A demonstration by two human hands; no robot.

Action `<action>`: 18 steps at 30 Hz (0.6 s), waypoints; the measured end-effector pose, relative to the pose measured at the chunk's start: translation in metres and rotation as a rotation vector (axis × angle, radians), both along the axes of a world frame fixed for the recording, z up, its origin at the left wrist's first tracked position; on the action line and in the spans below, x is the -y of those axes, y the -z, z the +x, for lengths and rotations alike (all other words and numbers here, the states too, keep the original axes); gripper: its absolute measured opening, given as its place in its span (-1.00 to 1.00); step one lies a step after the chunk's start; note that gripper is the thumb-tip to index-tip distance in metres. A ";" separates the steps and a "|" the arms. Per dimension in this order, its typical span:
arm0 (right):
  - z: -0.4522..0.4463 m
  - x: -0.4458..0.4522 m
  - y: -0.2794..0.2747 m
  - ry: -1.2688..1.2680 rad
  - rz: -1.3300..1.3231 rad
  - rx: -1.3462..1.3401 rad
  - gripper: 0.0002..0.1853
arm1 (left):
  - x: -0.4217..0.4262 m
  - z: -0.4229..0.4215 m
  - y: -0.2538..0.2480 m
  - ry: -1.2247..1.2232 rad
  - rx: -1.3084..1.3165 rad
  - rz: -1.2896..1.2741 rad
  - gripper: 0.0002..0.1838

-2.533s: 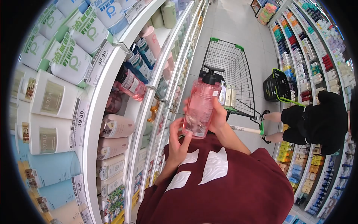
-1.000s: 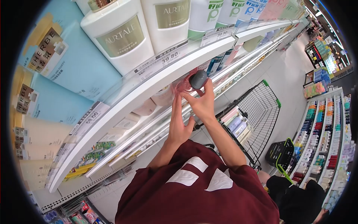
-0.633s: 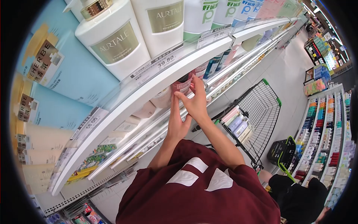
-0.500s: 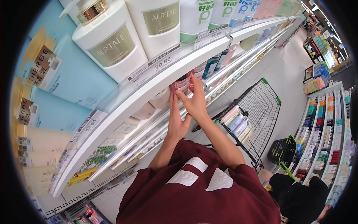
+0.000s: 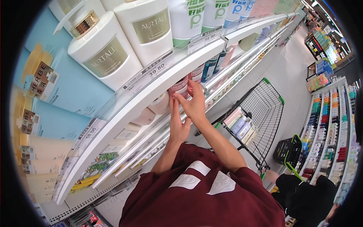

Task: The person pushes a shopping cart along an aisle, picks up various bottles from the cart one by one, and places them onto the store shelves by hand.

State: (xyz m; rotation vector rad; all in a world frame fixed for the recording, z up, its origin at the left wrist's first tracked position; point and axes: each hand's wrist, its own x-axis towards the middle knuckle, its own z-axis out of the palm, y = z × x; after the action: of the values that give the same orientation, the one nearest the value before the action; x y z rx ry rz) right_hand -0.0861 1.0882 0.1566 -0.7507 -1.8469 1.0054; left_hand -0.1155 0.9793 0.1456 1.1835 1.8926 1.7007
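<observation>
A pink bottle (image 5: 179,86) with a dark upper part stands on the shelf below the top one, its upper end hidden by the shelf edge. My right hand (image 5: 194,103) has its thumb at the bottle's front and its fingers curled around the right side. Alongside, my left hand (image 5: 179,123) points upward with straight fingers, the tips touching the bottle's lower front edge and the thumb apart. A second pink bottle (image 5: 196,73) stands just behind to the right, and a pale pink container (image 5: 159,104) is to the left.
Above my hands runs the top shelf's white edge (image 5: 177,70), bearing white AURTALE bottles (image 5: 104,55) and blue pouches (image 5: 75,81). To the right is a shopping cart (image 5: 261,109) with several products in it. A person in black (image 5: 308,198) with a black basket (image 5: 286,152) is at lower right.
The view has shifted slightly, so the shelf appears a little lower and further left. My hands remain at the pink bottle with nearly the same grip.
</observation>
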 end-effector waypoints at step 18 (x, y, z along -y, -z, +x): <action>0.292 -0.011 0.154 0.586 0.053 0.692 -0.62 | 0.017 0.020 0.022 0.237 0.186 -0.197 -0.48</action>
State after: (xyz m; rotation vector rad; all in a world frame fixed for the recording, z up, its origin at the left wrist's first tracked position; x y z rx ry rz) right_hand 0.2062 1.0991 0.0023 -1.6340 -1.9941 0.3225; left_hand -0.0956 0.9619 0.1238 1.0839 1.6898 1.4111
